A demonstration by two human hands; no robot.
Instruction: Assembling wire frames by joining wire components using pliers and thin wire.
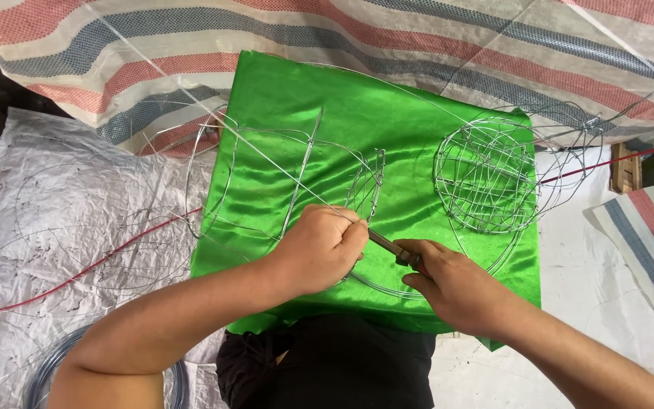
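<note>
Closest to me, the left hand (319,246) is clenched around the thin wire of a half-built wire frame (297,182), its grip pinching a strand right where the tool meets it. The right hand (452,284) is closed on the dark handle of a pair of pliers (389,248), whose nose reaches in under the left fingers. The jaws themselves are hidden, so I cannot tell how much wire they bite.

Both hands work over a shiny green cloth (387,113) spread across the lap. With the tool tip so near the left grip, a slip could, I judge, jab or pinch those fingers. The springy wire could also whip free if the pinch loosens, and loose ends might snag the satin.

Beyond the right grip, a finished round wire basket (486,178) lies on its side on the cloth, well apart from the hands. Left of the left grip, a red cord (77,276) trails over crumpled white plastic sheeting (54,189). Farthest off is a striped tarpaulin (433,45).
</note>
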